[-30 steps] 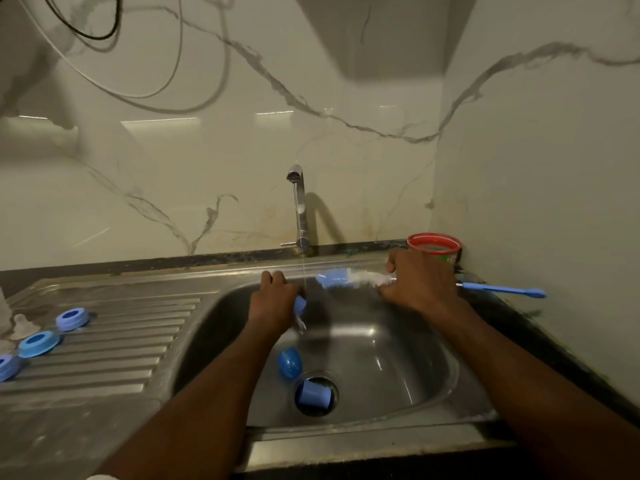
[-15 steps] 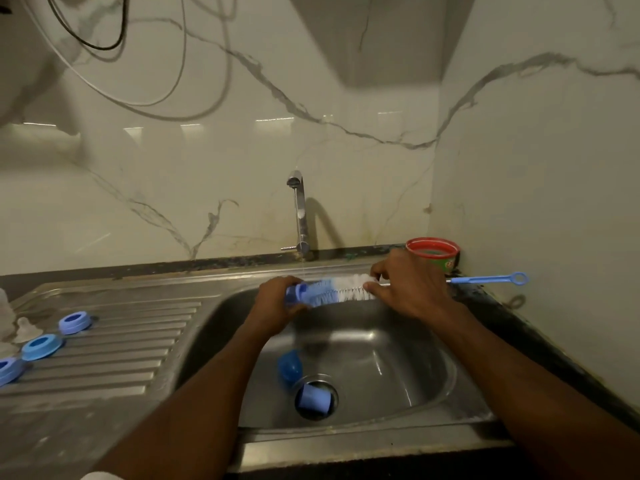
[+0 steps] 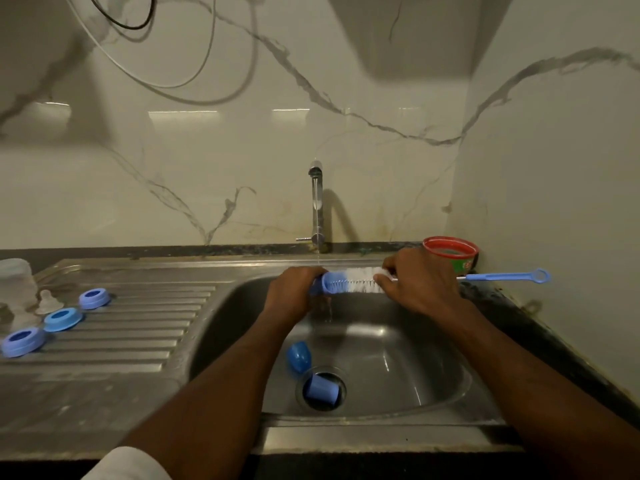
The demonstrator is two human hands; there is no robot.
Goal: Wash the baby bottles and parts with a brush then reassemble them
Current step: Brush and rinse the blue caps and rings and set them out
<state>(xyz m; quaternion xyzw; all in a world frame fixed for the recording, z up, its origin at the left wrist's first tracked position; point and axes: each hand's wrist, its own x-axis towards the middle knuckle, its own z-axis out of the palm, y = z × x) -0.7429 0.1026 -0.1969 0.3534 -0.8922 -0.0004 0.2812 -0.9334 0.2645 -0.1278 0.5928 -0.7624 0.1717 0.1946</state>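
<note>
Right now the left hand [image 3: 294,296] curls its fingers round a small blue cap [image 3: 320,284], while the right hand [image 3: 415,282] clamps the brush [image 3: 356,285] beside its bristles. Better to keep the bristles inside the cap, under the water, and twist.

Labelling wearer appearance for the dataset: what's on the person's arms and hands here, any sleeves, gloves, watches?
Both forearms are bare from elbow to wrist. The left hand and the right hand are bare too: no gloves, and no rings, watch or bands that I can see. The only clothing in view is a bit of white fabric at the bottom edge by the left arm, possibly a sleeve or shirt.
</note>
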